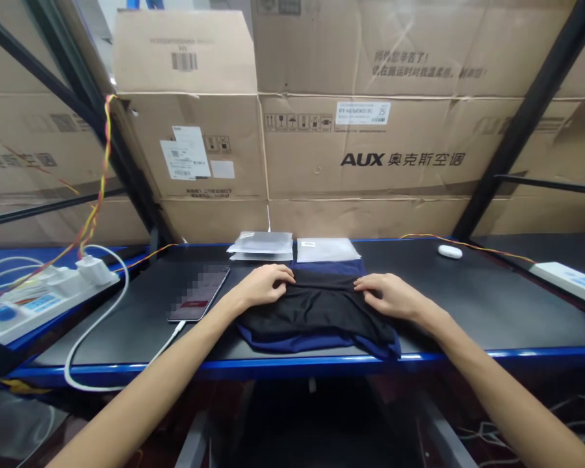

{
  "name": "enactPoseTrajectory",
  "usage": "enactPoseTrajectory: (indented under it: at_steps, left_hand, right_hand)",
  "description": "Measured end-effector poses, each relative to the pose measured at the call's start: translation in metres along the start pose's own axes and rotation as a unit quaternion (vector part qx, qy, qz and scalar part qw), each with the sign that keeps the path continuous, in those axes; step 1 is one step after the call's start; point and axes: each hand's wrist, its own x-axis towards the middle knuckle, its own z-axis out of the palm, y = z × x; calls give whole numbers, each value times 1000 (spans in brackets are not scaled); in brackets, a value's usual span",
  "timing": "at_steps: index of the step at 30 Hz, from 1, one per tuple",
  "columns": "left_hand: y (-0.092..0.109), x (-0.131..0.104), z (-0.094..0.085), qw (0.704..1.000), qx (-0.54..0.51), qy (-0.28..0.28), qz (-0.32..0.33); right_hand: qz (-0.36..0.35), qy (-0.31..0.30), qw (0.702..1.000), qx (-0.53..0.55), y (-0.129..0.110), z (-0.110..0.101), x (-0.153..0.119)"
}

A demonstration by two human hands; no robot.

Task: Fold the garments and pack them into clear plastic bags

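A black piece of fabric (pixel 324 315), wrinkled in the middle, lies on top of dark blue fabric (pixel 299 342) near the table's front edge. The blue shows below the black and again behind it. At the upper left corner of the black fabric, my left hand (pixel 266 285) pinches the edge between thumb and curled fingers. My right hand (pixel 392 294) grips the same far edge at the right corner, fingertips bent over the cloth. Just behind the fabric are flat translucent plastic packets (pixel 329 249), with a stack of similar packets (pixel 260 244) to their left.
Left of my hand, a phone (pixel 199 296) lies with a white cable (pixel 73 348) plugged in. A crowded power strip (pixel 49 296) sits far left, another power strip (pixel 572 281) far right. A small white case (pixel 450 251) lies at the back right. Cardboard (pixel 394 179) walls the rear.
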Motion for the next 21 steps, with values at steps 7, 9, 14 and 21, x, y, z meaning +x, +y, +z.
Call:
enactPoseTrajectory:
  at_steps: [7,9,14,21]
  left_hand:
    - [8,-3,-18,992,-112,58,-14]
    - [10,-4,-23,981,-185,-6,-51]
    - [16,-7,-30,913,-282,-287,-59]
    - [26,-10,-38,926,-212,-312,-2]
  right_hand:
    - [-49,77,988,127,-19,-11,-2]
    - [-39,46,984,168,-26,-17,-4]
    - [4,-77,969,233,-33,-28,-6]
    - [2,-200,948,246,-29,-33,-11]
